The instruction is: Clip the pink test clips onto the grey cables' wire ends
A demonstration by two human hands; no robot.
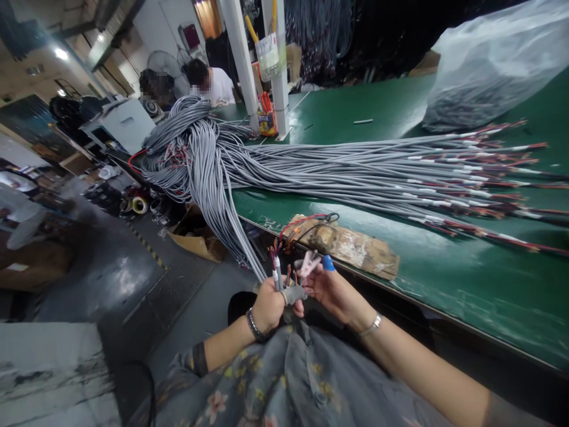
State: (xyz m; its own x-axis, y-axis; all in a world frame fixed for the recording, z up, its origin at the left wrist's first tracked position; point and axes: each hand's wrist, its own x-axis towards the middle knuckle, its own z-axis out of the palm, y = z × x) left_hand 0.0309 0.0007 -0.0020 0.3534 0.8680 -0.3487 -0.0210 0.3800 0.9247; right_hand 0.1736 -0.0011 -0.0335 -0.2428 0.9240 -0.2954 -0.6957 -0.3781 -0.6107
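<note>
My left hand [269, 306] is closed round the end of a grey cable [249, 252], whose stripped coloured wires stick up above my fist. A grey cot covers one finger. My right hand [334, 290], with a blue cot on one fingertip, pinches a small pale pink clip-like tool [309, 264] right beside those wire ends. The cable runs up to a big bundle of grey cables [338, 169] that lies across the green table [489, 284] and hangs off its left end.
A worn cardboard pad [355, 246] with red and black leads lies at the table edge. A clear plastic bag [493, 65] sits far right. An open cardboard box [195, 234] stands on the floor. Two people sit behind white posts [240, 59].
</note>
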